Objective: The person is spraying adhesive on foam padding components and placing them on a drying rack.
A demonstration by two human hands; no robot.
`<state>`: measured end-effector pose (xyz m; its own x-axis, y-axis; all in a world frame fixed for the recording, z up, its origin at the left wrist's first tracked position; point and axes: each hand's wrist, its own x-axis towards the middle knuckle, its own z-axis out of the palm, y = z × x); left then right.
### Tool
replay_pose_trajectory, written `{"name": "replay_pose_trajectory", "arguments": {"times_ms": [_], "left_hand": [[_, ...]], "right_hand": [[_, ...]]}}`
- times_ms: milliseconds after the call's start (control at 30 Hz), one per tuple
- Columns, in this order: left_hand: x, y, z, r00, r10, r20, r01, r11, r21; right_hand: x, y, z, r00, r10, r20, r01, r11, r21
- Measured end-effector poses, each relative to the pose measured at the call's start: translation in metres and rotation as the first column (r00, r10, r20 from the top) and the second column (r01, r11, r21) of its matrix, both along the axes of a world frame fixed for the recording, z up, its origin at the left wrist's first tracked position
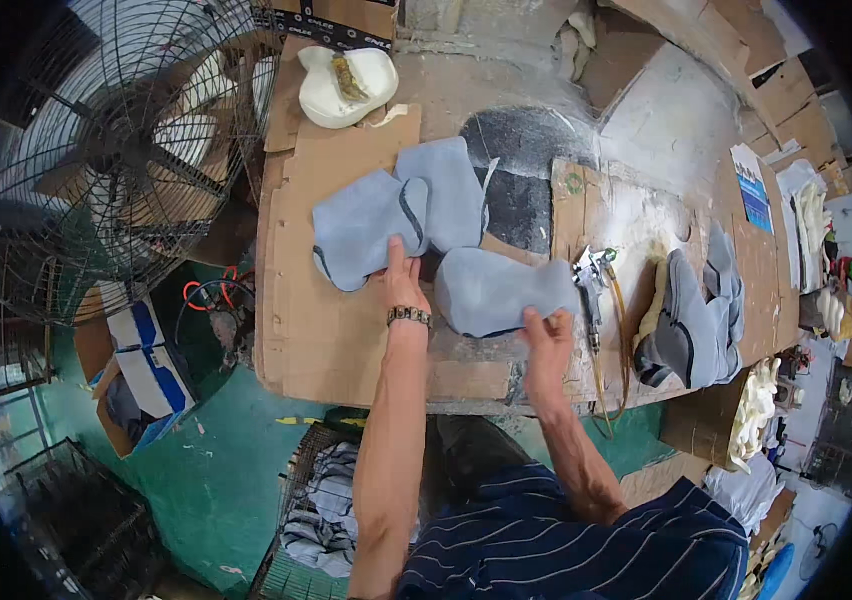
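Note:
A grey fabric-covered foam pad [491,290], wide at the left and narrowing to the right, lies in front of me on the worktable. My right hand [549,350] grips its lower right edge between thumb and fingers. Fingers stretched forward, my left hand [402,282] touches the lower right edge of a second grey pad [358,222]; part of its thumb side is hidden. That pad overlaps a third grey pad [451,185] behind it. Dark edging shows on these pads. A metal spray gun [591,285] with a yellowish hose rests just right of the pad in my right hand.
More grey pads [691,325] are heaped at the table's right. A cream foam piece [374,85] sits at the far left. A large caged fan [126,140] stands left of the cardboard-covered table [296,350]. Below is a wire basket [291,500] of grey pieces.

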<state>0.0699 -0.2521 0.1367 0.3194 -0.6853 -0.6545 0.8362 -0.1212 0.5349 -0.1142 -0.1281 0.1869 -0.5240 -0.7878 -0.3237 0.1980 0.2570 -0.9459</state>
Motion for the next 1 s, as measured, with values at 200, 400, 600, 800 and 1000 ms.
{"name": "replay_pose_trajectory", "arguments": {"times_ms": [200,400,600,800,1000], "left_hand": [[0.014,0.012,0.076,0.985,0.154,-0.071,-0.170,0.908,-0.382],[0.080,0.096,0.130,0.950,0.304,-0.076,-0.314,0.922,-0.226],[0.150,0.241,0.146,0.759,0.651,-0.017,-0.611,0.703,-0.363],[0.188,0.407,0.111,0.448,0.894,-0.032,-0.872,0.428,-0.235],[0.219,0.584,0.065,0.003,1.000,-0.026,-0.971,-0.003,-0.238]], "right_hand": [[-0.028,-0.027,0.137,0.995,0.093,-0.032,-0.098,0.964,-0.246],[-0.002,-0.022,0.182,0.934,0.353,-0.059,-0.358,0.915,-0.185],[0.085,-0.024,0.172,0.721,0.688,0.081,-0.663,0.720,-0.208],[0.228,0.010,0.151,0.224,0.968,0.113,-0.965,0.237,-0.112],[0.389,0.110,0.125,-0.254,0.967,0.032,-0.963,-0.249,-0.106]]}}
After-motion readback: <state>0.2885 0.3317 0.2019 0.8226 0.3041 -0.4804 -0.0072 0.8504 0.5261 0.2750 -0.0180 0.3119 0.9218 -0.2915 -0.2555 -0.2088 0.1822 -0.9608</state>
